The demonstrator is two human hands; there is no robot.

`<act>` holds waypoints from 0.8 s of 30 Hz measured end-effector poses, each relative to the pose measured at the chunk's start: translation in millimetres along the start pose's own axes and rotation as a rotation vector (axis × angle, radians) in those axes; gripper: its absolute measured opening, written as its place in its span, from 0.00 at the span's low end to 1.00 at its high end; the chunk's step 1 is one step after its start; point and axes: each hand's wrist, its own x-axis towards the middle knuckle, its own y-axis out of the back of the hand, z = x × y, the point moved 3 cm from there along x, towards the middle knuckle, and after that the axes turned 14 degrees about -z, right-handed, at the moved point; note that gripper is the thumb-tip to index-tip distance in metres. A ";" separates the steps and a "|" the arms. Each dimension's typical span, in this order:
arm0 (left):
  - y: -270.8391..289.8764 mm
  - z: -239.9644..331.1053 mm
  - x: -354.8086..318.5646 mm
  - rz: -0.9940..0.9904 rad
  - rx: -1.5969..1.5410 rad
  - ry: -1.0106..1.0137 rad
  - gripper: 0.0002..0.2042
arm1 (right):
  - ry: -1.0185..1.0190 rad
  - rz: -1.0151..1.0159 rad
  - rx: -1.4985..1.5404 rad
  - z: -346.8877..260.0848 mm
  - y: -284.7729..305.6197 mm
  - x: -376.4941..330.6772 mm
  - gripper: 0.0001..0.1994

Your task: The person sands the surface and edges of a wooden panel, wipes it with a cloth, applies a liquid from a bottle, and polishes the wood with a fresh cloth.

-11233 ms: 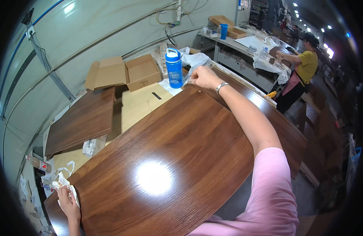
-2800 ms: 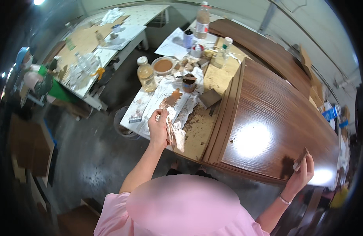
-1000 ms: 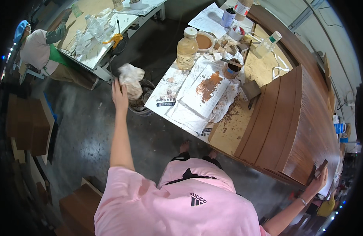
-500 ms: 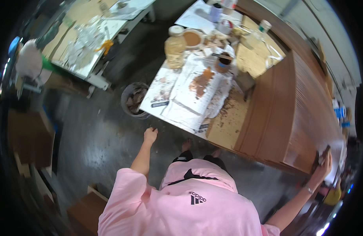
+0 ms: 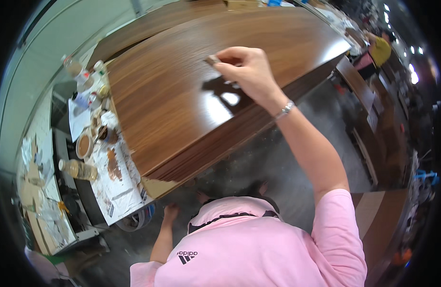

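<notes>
My right hand (image 5: 247, 71) is raised over a glossy dark-brown wood-grain panel (image 5: 168, 62). Thumb and fingers pinch a small brown pad (image 5: 212, 59), perhaps folded cloth or sandpaper; its kind is unclear. Below the hand, its dark shadow falls on the shiny surface beside bright light reflections. I cannot tell whether the pad touches the panel. More brown boards are stacked under this top one. My left hand (image 5: 171, 211) hangs low by my side, near the table corner, with its fingers curled; whatever may be inside them is hidden.
Left of the stack, a table holds a stained white cloth (image 5: 116, 167), an open tub of brown paste (image 5: 84, 145), a dark-filled cup (image 5: 107, 134) and a jar of yellowish liquid (image 5: 78, 170). A bucket (image 5: 137, 220) stands below. Another person (image 5: 379, 50) is at far right.
My view has turned to the right, toward the panel. My right hand, earlier at the stack's right end, is now above the panel's top with the pad. My left hand still hangs low.
</notes>
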 end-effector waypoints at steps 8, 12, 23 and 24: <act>-74.8 229.3 -43.7 -0.191 -0.192 -0.066 0.12 | -0.037 -0.344 0.804 29.6 84.0 -125.8 0.09; -113.0 354.6 -104.4 -0.191 -0.733 -0.401 0.13 | -0.389 -0.375 0.978 101.2 74.0 -202.0 0.10; -90.1 382.3 -158.8 0.131 -0.267 -0.547 0.11 | -0.647 -0.424 1.116 143.1 -16.0 -246.9 0.16; -81.1 365.2 -160.2 0.240 -0.215 -0.506 0.10 | -0.595 -0.446 0.920 146.9 -17.5 -242.6 0.18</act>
